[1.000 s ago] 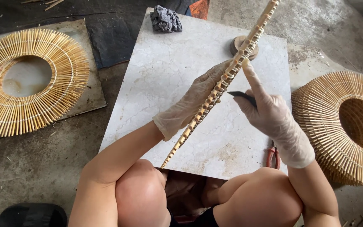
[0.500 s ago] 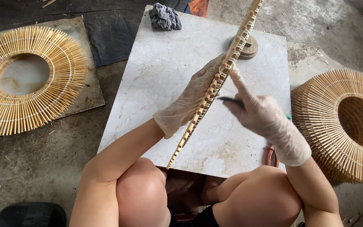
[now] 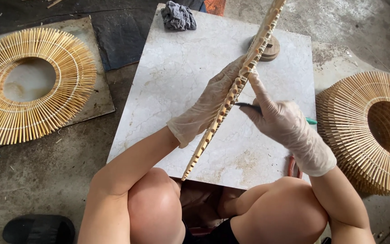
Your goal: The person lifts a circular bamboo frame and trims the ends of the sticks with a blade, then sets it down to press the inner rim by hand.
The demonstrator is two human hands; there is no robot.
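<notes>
Bamboo strip (image 3: 231, 90), long and pale yellow, runs on a slant from near the person's knees up to the far right, past the top of the view. Short cross pieces stud its length like small rungs, evenly spaced. It is held in the air above a square marble slab (image 3: 181, 90) that lies on a rough concrete floor.

The slab has open surface on its left half and near edge. At its far edge lies a crumpled grey rag (image 3: 177, 16). A round wooden disc (image 3: 271, 49) sits on the slab near the far right, partly behind the strip. On the floor to the left, well apart from the slab, lies a flat ring (image 3: 28, 83) of bamboo sticks with a hollow middle. To the right, just beside the slab, stands a stack of rings (image 3: 366, 131) of the same make. A black sandal (image 3: 39, 228) lies at the near left. The person's bare knees press against the slab's near edge.

Both hands wear thin, pale gloves. The left hand (image 3: 206, 106) lies along the left side of the strip, fingers stretched out flat against it, supporting rather than clenching. The right hand (image 3: 276, 119) is closed around a slim dark tool (image 3: 249, 106) with a green end showing past the palm. Its forefinger is raised and pressed against the strip's right side.
</notes>
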